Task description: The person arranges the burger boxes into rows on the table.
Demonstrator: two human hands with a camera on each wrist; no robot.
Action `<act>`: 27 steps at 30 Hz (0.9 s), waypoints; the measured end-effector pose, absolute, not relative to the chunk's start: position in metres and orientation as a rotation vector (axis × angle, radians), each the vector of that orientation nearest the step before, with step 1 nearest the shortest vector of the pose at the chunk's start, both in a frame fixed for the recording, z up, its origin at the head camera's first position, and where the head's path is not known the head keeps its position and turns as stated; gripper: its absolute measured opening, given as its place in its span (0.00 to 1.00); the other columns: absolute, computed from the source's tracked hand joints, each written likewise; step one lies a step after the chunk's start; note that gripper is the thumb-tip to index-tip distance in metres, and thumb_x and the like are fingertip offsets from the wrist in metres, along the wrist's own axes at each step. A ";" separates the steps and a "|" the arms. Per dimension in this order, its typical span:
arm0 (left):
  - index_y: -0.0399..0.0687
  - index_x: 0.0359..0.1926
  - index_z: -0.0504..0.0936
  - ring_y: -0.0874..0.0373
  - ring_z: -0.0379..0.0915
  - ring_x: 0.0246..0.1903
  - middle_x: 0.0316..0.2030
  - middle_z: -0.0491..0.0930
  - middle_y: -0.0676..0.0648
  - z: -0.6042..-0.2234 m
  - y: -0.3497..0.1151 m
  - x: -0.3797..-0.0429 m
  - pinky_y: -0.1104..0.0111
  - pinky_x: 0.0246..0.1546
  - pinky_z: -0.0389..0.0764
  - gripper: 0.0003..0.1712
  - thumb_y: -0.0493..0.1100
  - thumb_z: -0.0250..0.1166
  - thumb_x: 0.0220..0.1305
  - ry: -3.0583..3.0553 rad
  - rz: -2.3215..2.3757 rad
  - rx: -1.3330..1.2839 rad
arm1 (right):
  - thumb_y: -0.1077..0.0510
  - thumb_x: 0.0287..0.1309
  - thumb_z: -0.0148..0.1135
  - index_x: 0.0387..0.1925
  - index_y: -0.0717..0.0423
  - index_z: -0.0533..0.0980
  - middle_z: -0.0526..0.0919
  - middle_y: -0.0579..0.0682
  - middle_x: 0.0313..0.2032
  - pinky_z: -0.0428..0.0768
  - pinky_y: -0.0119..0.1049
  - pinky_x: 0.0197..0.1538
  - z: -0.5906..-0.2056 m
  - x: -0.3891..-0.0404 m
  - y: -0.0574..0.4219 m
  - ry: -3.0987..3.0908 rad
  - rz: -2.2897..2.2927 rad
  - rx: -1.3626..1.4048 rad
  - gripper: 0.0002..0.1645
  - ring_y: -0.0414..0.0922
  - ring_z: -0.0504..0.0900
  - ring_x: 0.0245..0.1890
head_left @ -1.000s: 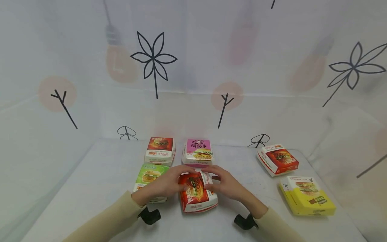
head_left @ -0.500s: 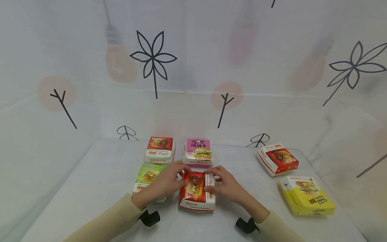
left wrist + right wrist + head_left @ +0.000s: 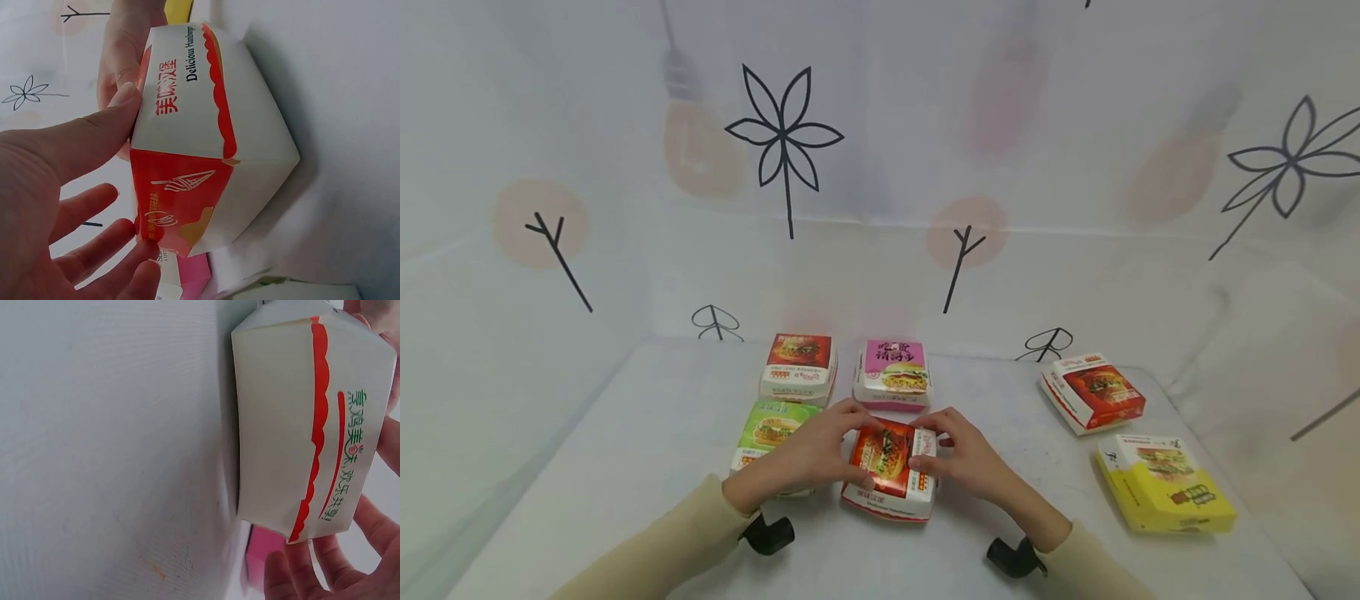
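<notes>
Turned clockwise, the red-topped box (image 3: 883, 458) runs forward and slightly right.

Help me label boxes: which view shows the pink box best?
The head view: the pink box shows its printed top fully there. Both wrist views show only part, behind the held red box.

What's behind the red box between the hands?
The pink box sits behind the red box, then the backdrop. The red box's far side is hidden from the head camera.
</notes>
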State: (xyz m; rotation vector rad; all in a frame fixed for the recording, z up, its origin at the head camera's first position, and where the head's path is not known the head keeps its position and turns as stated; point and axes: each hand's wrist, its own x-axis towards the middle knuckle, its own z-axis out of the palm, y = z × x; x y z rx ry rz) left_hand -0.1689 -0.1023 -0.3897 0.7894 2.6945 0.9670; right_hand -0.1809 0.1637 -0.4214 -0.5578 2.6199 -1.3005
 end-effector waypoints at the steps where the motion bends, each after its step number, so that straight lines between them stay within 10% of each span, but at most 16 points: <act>1: 0.59 0.59 0.79 0.54 0.68 0.58 0.59 0.71 0.55 -0.389 -0.102 -0.169 0.52 0.59 0.74 0.35 0.57 0.79 0.49 2.695 0.956 0.792 | 0.43 0.52 0.74 0.55 0.46 0.77 0.75 0.45 0.49 0.76 0.48 0.57 -0.421 -0.181 0.164 2.617 -1.304 -0.561 0.30 0.46 0.74 0.52; 12: 0.61 0.61 0.81 0.51 0.63 0.68 0.69 0.68 0.57 -0.379 -0.100 -0.173 0.51 0.64 0.69 0.28 0.48 0.74 0.59 2.678 0.731 0.835 | 0.46 0.59 0.70 0.64 0.44 0.77 0.72 0.52 0.66 0.67 0.66 0.63 -0.424 -0.181 0.168 2.517 -1.304 -0.796 0.31 0.60 0.66 0.67; 27: 0.60 0.58 0.83 0.53 0.71 0.61 0.61 0.78 0.55 -0.375 -0.108 -0.174 0.53 0.60 0.74 0.24 0.48 0.73 0.60 2.723 0.681 0.856 | 0.43 0.57 0.71 0.63 0.40 0.78 0.74 0.50 0.63 0.70 0.63 0.61 -0.423 -0.167 0.168 2.596 -1.236 -0.792 0.31 0.56 0.70 0.64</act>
